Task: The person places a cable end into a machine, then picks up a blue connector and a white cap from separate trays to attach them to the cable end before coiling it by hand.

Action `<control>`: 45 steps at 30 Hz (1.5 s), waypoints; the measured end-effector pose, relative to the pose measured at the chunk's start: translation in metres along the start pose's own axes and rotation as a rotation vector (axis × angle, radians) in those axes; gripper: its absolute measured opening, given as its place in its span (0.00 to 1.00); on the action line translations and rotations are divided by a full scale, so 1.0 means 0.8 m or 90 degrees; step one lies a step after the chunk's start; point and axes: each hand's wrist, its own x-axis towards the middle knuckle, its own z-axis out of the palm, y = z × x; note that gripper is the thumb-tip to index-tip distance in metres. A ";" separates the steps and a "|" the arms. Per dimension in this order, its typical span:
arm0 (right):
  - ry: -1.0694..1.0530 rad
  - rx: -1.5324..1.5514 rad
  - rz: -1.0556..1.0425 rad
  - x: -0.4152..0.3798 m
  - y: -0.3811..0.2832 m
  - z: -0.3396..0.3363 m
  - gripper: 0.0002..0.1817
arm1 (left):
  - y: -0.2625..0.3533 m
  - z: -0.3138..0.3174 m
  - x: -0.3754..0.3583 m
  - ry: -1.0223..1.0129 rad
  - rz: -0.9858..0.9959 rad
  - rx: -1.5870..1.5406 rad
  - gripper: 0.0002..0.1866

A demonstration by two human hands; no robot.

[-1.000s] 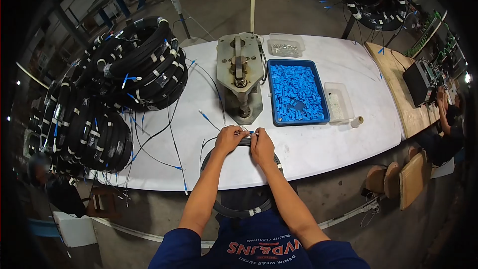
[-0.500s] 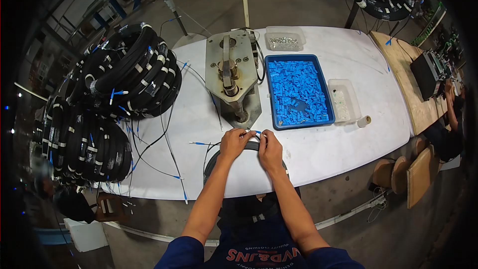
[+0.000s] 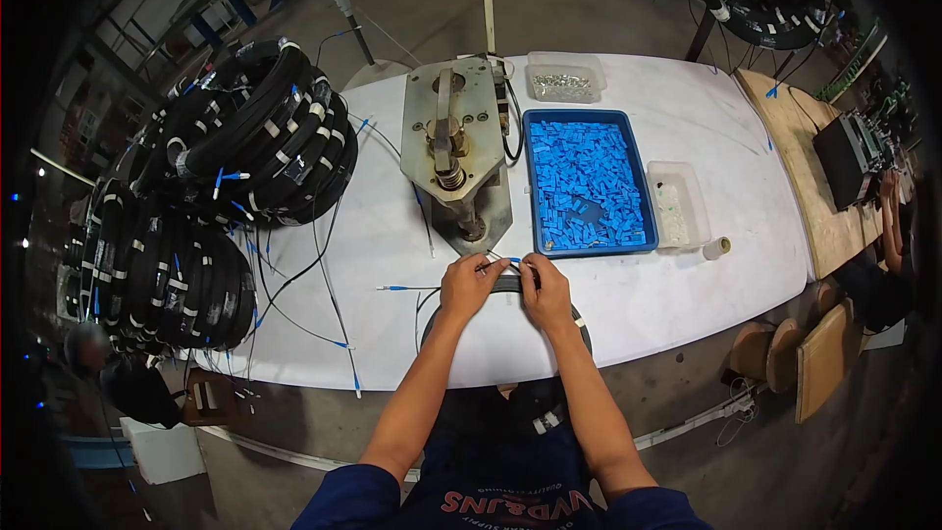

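A coil of black cable lies at the table's near edge, under and between my hands. My left hand has its fingers pinched at a small blue connector. On the connector's other side my right hand is closed, thumb and fingers pressed together at it. The connector shows only in part between the fingertips. Just beyond my hands stands a metal press. To the left of my left hand, a loose cable end with a blue tip sticks out over the white tabletop.
Stacked black cable coils fill the left side. A blue tray holds many blue pieces, with clear bins beside and behind it. A small roll stands on the right. At far right, a person's arm reaches towards a black box.
The view has shifted slightly. My hands stay together at the blue connector, and the coil beneath them has moved a little to the right.
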 end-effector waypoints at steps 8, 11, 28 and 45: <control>0.080 -0.039 0.054 -0.023 0.013 -0.049 0.05 | 0.037 0.038 0.007 -0.113 0.069 -0.011 0.28; 0.097 -0.017 0.056 -0.015 0.019 -0.052 0.06 | 0.037 0.046 0.013 -0.101 0.069 -0.042 0.27; 0.013 0.030 0.151 0.012 0.025 -0.054 0.05 | 0.064 0.026 0.033 -0.157 0.163 -0.186 0.15; 0.085 0.016 0.097 0.007 0.022 -0.045 0.13 | 0.043 0.036 0.025 -0.168 0.192 -0.179 0.15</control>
